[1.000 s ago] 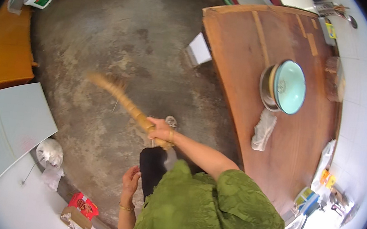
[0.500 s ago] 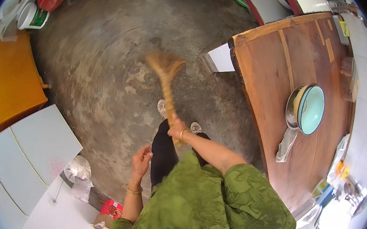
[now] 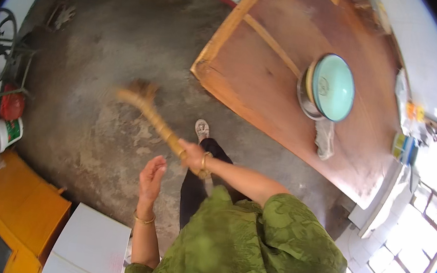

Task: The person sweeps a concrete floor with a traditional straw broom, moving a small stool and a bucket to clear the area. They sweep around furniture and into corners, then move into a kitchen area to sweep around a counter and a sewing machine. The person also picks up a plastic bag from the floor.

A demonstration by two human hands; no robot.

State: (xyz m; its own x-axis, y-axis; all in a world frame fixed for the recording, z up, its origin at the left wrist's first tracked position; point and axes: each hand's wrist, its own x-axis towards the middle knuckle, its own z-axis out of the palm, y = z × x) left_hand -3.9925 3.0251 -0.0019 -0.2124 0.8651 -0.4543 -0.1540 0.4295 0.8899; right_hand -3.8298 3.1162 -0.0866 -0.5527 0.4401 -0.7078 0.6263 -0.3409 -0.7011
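My right hand (image 3: pixel 191 155) is wrapped round the handle of a straw broom (image 3: pixel 160 125). The broom slants away to the far left, its blurred bristle end low over the concrete floor; whether it touches cannot be told. Raised to the left of the broom handle, my left hand (image 3: pixel 151 181) is open and holds nothing, its fingers loosely extended. One of my shoes (image 3: pixel 202 129) shows on the floor just beyond the right hand.
A wooden table (image 3: pixel 267 83) stands on the right, bearing stacked bowls (image 3: pixel 333 87) and a pale cloth (image 3: pixel 324 140). At the left are a yellow-orange cabinet (image 3: pixel 23 195), a white cabinet (image 3: pixel 90 240), a white bucket (image 3: pixel 6 134) and a red bag (image 3: pixel 12 103).
The broom has swung leftward in my right hand. My view has turned, bringing the table nearer the middle and the orange cabinet lower. My left hand stays empty.
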